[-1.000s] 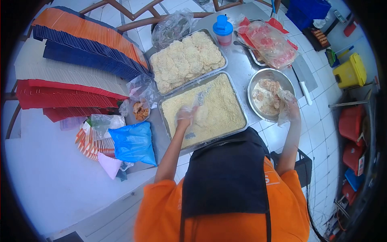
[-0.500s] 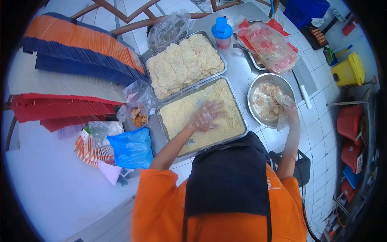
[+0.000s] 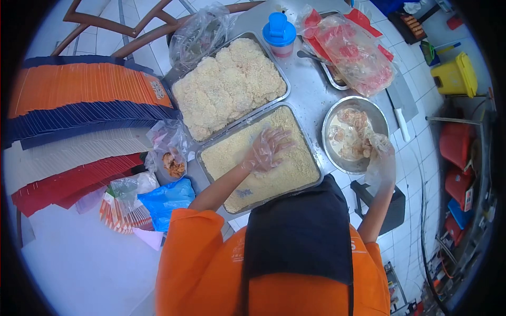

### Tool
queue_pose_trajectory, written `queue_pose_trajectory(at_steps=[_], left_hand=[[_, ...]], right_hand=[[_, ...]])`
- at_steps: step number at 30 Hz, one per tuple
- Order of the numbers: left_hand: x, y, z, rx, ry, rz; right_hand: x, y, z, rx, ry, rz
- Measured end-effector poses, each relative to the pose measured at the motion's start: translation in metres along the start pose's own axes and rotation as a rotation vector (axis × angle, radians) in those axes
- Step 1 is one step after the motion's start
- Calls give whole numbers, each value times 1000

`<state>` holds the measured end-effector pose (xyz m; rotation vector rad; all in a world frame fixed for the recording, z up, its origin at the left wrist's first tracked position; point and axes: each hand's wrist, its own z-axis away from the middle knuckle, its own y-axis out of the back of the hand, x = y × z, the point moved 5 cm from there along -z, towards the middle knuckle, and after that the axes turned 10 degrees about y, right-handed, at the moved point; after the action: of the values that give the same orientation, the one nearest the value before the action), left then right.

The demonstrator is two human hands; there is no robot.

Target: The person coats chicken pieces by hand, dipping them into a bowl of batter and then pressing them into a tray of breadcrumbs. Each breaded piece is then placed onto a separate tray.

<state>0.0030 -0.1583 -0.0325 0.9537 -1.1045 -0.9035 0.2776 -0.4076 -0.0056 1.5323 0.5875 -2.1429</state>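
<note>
My left hand (image 3: 270, 150), in a clear plastic glove, lies palm down with fingers spread on the pale crumbs in a metal tray (image 3: 224, 206). My right hand (image 3: 380, 150), also gloved in loose plastic, is at the right rim of a steel bowl (image 3: 328, 152). Its fingers are closed at a piece of raw meat (image 3: 367, 143) over the bowl. More meat pieces (image 3: 352, 120) lie there in whitish liquid. Behind the crumb tray, a second tray (image 3: 287, 87) is filled with crumb-coated pieces (image 3: 226, 84).
A blue-lidded cup (image 3: 279, 34), a red and clear plastic bag (image 3: 350, 52) and a white-handled knife (image 3: 402, 125) lie toward the back and right. Stacked folded cartons (image 3: 84, 87), a blue bag (image 3: 167, 203) and a bag of brown bits (image 3: 173, 164) are at left.
The camera view has shifted slightly. My left hand stays over the crumbs and is less blurred. My right hand stays at the bowl's right rim, its fingers now closed at a meat piece.
</note>
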Motion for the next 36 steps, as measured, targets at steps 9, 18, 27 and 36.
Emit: queue_pose_trajectory(at_steps=[9, 18, 27, 36], left_hand=[[-16, -14, 16, 92, 85, 301], [-16, -22, 13, 286, 295, 204], [-21, -17, 13, 197, 396, 67], [40, -47, 4, 251, 573, 139]], right_hand=[[-24, -7, 19, 86, 88, 132], [2, -24, 3, -98, -2, 21], [18, -8, -3, -31, -7, 53], [16, 21, -15, -133, 136, 272]])
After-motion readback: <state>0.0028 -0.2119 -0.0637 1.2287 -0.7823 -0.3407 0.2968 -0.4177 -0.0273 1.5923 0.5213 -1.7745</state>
